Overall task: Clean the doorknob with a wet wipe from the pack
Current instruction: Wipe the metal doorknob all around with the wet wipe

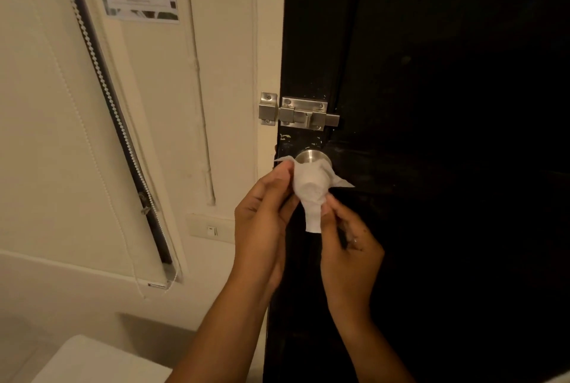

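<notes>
A white wet wipe (310,186) is draped over the round metal doorknob (310,156) on the black door (447,166); only the knob's base plate shows above the wipe. My left hand (263,216) pinches the wipe's left side against the knob. My right hand (348,237) grips the wipe's lower end from below and right. The pack of wipes is out of view.
A steel slide bolt (299,114) sits just above the knob, spanning door and cream frame. A wall switch (212,231) is left of my hands. A window blind (77,136) hangs further left, and a white surface (92,361) lies at the bottom left.
</notes>
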